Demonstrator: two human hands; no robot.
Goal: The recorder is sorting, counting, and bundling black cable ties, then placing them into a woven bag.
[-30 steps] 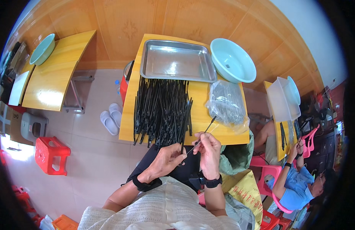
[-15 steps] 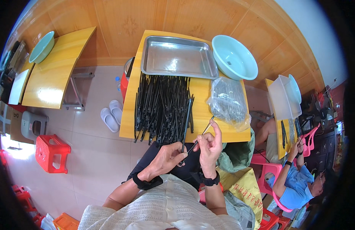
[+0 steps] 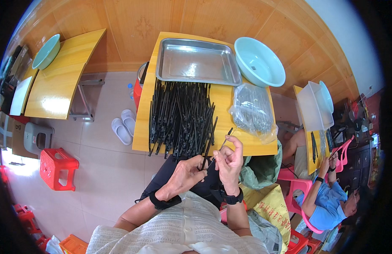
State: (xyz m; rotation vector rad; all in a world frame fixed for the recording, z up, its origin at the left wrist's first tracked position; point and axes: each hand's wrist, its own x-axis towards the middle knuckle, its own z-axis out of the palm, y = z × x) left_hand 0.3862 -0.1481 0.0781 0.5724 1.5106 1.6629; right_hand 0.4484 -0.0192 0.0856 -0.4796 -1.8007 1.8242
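My left hand (image 3: 186, 175) pinches the lower end of a long thin black strip (image 3: 210, 137), which points up and slightly right. In my right hand (image 3: 230, 164) a slim metal rod with a dark upper end (image 3: 228, 134) is gripped between thumb and fingers. The rod slants down left toward the strip's lower end; whether they touch I cannot tell. Beyond my left hand lies a thick pile of similar black strips (image 3: 179, 116) on the yellow table (image 3: 227, 103). A clear plastic bag (image 3: 252, 110) of thin grey rods rests at the table's right.
A metal tray (image 3: 198, 61) and a pale blue basin (image 3: 260, 63) stand at the table's far side. Green and yellow sacks (image 3: 272, 209) are by my right arm. A red stool (image 3: 58, 169) and white slippers (image 3: 123, 127) are left. At right a person (image 3: 327, 203) sits working.
The black strip's upper end has dropped and swung right. The metal rod has turned more upright, and its dark end has shifted slightly left in my right fingers.
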